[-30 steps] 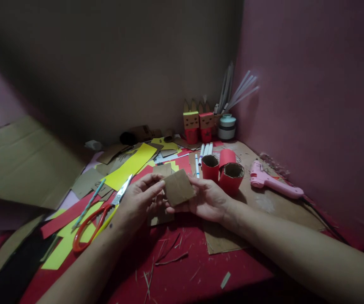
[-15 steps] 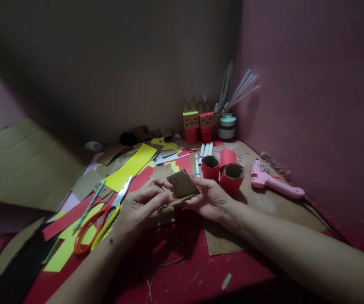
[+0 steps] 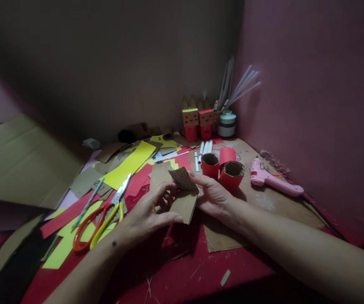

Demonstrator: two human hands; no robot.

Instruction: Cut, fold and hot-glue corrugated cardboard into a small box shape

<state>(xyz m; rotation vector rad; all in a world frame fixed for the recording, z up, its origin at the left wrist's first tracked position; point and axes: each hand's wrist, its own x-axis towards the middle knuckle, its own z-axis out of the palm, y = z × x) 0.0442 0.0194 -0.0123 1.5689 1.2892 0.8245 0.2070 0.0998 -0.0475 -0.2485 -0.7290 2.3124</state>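
Between both hands is a small bent piece of cardboard [image 3: 185, 204], its ribbed upper flap tilted up from a smooth lower part. My left hand [image 3: 153, 207] pinches its left side, with the thumb along the lower edge. The right edge is gripped by my right hand [image 3: 212, 194], thumb near the fold. Just beyond the right hand stand red paper-covered cardboard tubes [image 3: 232, 181]. Scissors [image 3: 106, 219] with one red and one yellow handle lie left of my left hand. Another flat cardboard piece [image 3: 159, 174] lies behind the held one.
A pink glue gun [image 3: 273, 181] lies at the right on a cardboard sheet [image 3: 223, 240]. White markers [image 3: 205, 150], two cardboard figures with ears [image 3: 191, 122] and a lidded jar [image 3: 226, 124] stand or lie at the back. Yellow paper [image 3: 128, 166] and a light-blue pencil [image 3: 88, 202] are at left.
The cardboard piece has turned so its smooth lower part now faces me. My left thumb has moved down to its lower edge, while the right hand keeps its grip.
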